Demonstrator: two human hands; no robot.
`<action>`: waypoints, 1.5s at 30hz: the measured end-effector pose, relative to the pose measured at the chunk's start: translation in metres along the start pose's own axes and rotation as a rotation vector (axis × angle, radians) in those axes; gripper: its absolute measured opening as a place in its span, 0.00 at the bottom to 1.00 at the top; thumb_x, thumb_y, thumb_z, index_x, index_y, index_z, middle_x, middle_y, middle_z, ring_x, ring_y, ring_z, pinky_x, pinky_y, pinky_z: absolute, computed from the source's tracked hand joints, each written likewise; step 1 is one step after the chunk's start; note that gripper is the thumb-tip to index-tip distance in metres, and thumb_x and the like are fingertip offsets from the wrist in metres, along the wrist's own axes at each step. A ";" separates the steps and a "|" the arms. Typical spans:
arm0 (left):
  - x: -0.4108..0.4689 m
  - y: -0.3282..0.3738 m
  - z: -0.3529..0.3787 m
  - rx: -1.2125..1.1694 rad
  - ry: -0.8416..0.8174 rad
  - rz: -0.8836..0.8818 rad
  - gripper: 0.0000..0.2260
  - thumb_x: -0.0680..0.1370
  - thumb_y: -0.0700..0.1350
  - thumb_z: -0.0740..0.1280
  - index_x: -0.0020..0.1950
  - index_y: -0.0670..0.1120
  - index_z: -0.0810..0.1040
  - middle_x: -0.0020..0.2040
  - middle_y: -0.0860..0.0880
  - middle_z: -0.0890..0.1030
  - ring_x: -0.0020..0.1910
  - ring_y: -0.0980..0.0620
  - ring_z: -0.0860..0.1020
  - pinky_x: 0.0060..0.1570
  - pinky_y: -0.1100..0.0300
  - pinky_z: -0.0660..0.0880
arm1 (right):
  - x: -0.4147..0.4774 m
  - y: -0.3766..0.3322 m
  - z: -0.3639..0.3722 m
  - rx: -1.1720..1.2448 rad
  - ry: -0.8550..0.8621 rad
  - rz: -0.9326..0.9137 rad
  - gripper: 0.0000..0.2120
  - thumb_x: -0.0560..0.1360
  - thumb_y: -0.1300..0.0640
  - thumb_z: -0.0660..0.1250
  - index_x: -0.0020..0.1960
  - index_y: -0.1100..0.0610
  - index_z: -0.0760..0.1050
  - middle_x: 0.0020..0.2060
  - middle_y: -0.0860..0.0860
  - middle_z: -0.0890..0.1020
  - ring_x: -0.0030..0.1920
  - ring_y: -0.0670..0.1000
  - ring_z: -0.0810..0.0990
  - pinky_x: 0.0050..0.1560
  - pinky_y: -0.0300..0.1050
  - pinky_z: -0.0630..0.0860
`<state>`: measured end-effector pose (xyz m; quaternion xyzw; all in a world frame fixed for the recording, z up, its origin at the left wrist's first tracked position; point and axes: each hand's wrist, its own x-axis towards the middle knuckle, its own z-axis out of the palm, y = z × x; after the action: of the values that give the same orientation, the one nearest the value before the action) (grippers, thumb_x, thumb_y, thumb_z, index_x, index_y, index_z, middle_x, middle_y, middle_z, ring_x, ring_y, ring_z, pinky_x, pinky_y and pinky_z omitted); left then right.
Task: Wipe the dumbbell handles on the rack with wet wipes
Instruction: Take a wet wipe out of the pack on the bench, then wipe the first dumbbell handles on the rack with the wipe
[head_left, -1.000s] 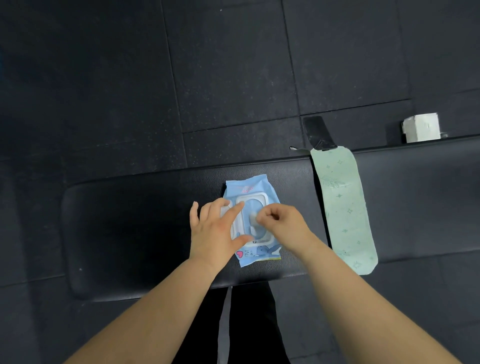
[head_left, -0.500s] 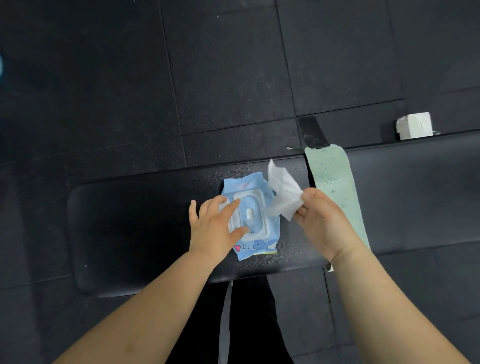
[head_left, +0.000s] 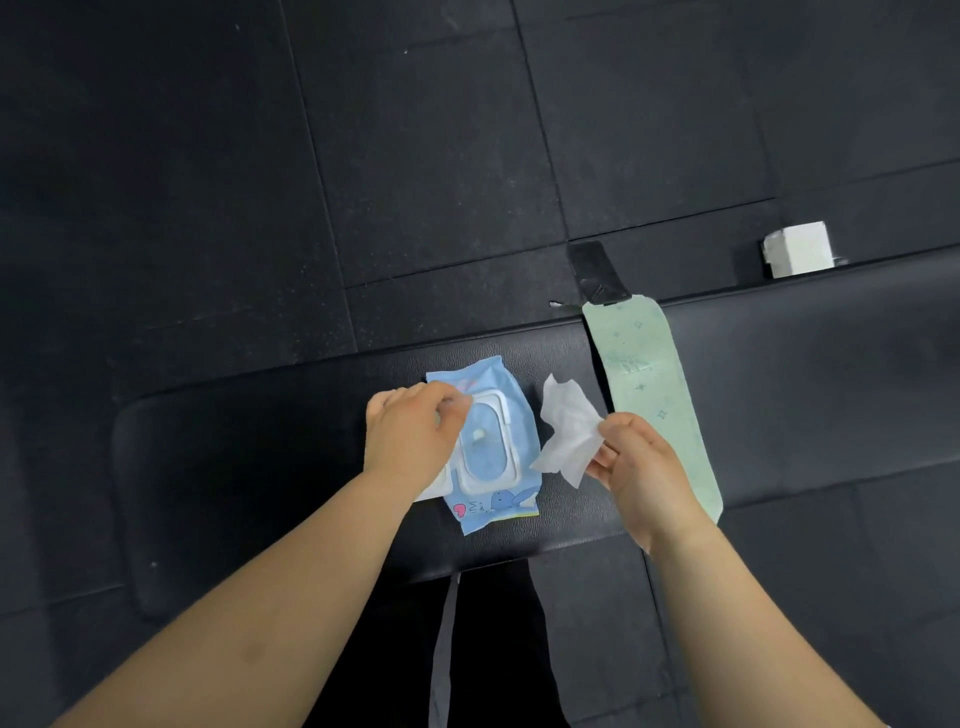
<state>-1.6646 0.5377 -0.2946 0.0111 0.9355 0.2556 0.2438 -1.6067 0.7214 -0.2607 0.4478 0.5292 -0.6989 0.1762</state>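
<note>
Step (judged): one wipe is out and the pack is open; closing it comes before going to the rack.
Left hand (head_left: 415, 431): fingers curled at the 9 o'clock edge of the pack (head_left: 511, 415), apparently grasping the flipped-open lid (head_left: 434, 491).
Right hand (head_left: 641, 467): pinches the wipe (head_left: 569, 431) at its 4 o'clock corner.
Wipe: crumpled and held off the bench (head_left: 249, 467), at 3 o'clock of the pack and apart from it.
Wipe vs left hand: at 3 o'clock of it, with the pack's opening between them.
Pack: flat on the bench, a white tuft showing in the opening.
Technique: fold the lid over and press until seated so the rest stay damp. Keep the wipe off the bench. Spread it before wrapping a handle.
Dumbbells, rack: not in view.
Nearby: green strip (head_left: 654, 395) at 3 o'clock of the wipe; white block (head_left: 800, 249) at 1 o'clock.
</note>
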 end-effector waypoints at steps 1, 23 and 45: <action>-0.002 0.000 -0.002 -0.007 -0.032 0.018 0.13 0.75 0.54 0.63 0.56 0.50 0.76 0.50 0.53 0.77 0.54 0.53 0.73 0.61 0.64 0.51 | 0.000 0.001 0.000 -0.003 0.002 -0.002 0.03 0.63 0.56 0.60 0.33 0.54 0.67 0.35 0.55 0.73 0.38 0.52 0.72 0.43 0.43 0.72; -0.019 0.020 -0.055 -0.087 -0.116 -0.173 0.13 0.79 0.51 0.58 0.45 0.45 0.76 0.43 0.49 0.75 0.43 0.50 0.74 0.42 0.60 0.66 | -0.053 -0.027 0.008 0.023 0.024 -0.118 0.06 0.67 0.60 0.63 0.34 0.56 0.67 0.34 0.56 0.73 0.36 0.54 0.72 0.40 0.43 0.70; -0.356 0.030 -0.217 -1.009 0.655 -0.293 0.06 0.72 0.40 0.70 0.34 0.44 0.80 0.28 0.53 0.76 0.27 0.60 0.73 0.28 0.72 0.68 | -0.314 -0.031 0.144 -0.587 -1.111 -0.247 0.15 0.66 0.51 0.62 0.50 0.57 0.76 0.27 0.47 0.75 0.25 0.44 0.68 0.26 0.36 0.63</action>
<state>-1.4547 0.4092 0.0434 -0.3134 0.7173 0.6204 -0.0484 -1.5240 0.5325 0.0185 -0.1123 0.5762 -0.6678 0.4577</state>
